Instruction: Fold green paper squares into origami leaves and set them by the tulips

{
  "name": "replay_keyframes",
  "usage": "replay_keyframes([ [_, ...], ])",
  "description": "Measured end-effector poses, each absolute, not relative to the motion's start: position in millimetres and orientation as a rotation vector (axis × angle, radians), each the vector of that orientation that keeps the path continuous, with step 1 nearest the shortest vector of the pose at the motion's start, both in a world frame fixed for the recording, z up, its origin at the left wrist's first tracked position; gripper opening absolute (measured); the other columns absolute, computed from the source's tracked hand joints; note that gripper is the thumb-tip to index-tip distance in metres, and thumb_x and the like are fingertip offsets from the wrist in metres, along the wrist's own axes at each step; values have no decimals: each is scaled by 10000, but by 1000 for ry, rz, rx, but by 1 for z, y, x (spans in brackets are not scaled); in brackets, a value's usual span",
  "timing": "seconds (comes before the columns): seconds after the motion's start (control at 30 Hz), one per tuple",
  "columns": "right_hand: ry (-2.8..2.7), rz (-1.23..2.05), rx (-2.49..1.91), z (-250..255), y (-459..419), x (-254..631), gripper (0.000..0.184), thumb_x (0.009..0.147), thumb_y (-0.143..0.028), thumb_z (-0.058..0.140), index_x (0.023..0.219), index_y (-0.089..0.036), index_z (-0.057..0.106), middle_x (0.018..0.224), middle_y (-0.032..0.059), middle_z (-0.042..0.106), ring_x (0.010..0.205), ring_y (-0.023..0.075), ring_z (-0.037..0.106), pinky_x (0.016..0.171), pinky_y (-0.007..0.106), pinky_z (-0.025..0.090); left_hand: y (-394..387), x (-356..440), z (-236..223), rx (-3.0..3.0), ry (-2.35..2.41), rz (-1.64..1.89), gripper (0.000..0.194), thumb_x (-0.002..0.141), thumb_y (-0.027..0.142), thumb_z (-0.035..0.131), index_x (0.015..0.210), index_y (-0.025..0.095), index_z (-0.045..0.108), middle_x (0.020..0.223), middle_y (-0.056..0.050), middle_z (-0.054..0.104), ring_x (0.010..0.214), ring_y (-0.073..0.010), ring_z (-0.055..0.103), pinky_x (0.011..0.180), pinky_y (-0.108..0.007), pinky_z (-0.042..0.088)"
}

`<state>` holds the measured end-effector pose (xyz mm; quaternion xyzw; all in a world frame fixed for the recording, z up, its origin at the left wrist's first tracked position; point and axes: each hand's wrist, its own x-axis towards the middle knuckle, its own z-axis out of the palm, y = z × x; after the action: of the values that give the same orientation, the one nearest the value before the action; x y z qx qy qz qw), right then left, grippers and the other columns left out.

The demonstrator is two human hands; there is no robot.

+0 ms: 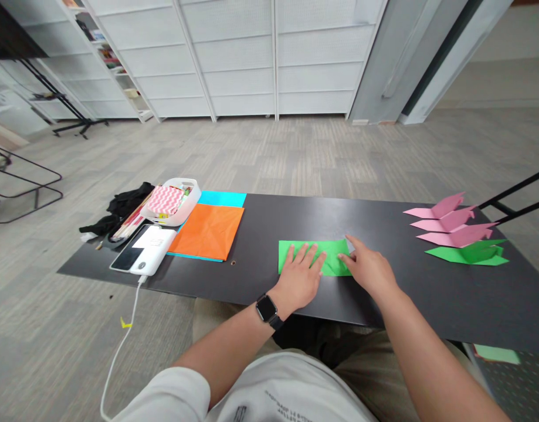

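Observation:
A green sheet of paper [335,267], folded into a long rectangle, lies on the dark table before me. My left hand [298,278] rests flat on its left and middle part, fingers spread, a black smartwatch [266,308] on the wrist. At the paper's right end is my right hand [372,269]. Its thumb touches the paper's surface and its index finger reaches to the upper right corner, with a gap between them. The other right fingers are mostly hidden under the hand.
Pink folded-paper figures [454,239] and a green one [469,253] stand in a row on the right. Orange sheets [212,231] lie over blue paper [223,199] on the left. Beside them are a white basket [191,205], a white device [157,249] with a cable, and black cloth [131,202].

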<state>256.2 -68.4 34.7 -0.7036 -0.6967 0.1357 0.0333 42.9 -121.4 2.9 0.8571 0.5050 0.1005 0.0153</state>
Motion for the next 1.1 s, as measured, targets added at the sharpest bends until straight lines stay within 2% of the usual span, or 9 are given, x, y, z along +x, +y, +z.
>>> replay_keyframes([
  [0.43,-2165,420,-2222,36,-63,253,593,1044,-413,579,1601,-229,492,1072,75,829,1055,330,771,825,399,527,-120,41,-1,2601,1575,348,546,1135,376,323,1655,244,425,1747,-84,385,1611,-308,364,1333,-640,276],
  [0.63,-2168,416,-2235,37,-63,253,616,1032,-420,590,1609,-230,483,1051,78,829,1053,326,772,835,393,537,-120,42,1,2578,1618,343,536,1126,373,338,1641,265,438,1743,-80,392,1620,-327,339,1298,-758,236],
  [1.1,-2193,396,-2284,34,-56,258,691,1012,-479,636,1631,-235,450,1171,142,805,1088,336,765,885,416,555,-118,41,0,2579,1606,316,528,1124,372,343,1633,287,454,1754,-66,373,1619,-323,346,1290,-769,240],
])
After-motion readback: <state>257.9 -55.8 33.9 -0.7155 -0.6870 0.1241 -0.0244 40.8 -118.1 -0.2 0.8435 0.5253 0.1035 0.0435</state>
